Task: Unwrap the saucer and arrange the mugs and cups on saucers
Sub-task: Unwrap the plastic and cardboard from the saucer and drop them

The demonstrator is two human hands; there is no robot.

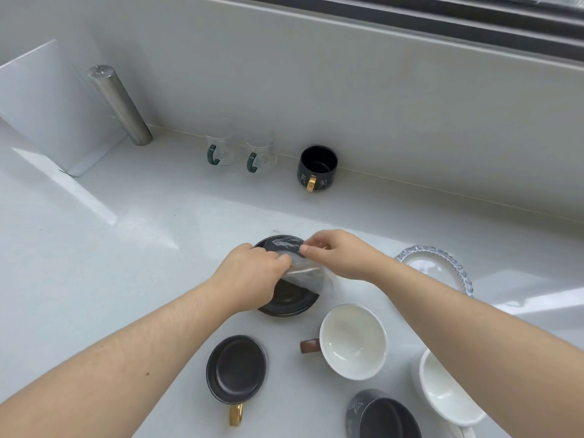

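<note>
A black saucer (292, 300) lies on the white counter, partly covered by clear plastic wrap (305, 270). My left hand (252, 273) pinches the wrap over the saucer's middle. My right hand (339, 252) pinches the wrap at the saucer's far right rim. Near me stand a black mug with a gold handle (236, 369), a white cup with a brown handle (352, 341), a second white cup (442, 390) and a dark patterned mug (384, 415). By the back wall are two glass mugs with green handles (221, 147) (260, 153) and a black mug (317, 165).
A blue-rimmed glass saucer (455, 263) sits right of my right forearm. A steel cylinder (120, 104) and a white board (47, 102) lean at the back left. The backsplash wall runs along the counter's far edge.
</note>
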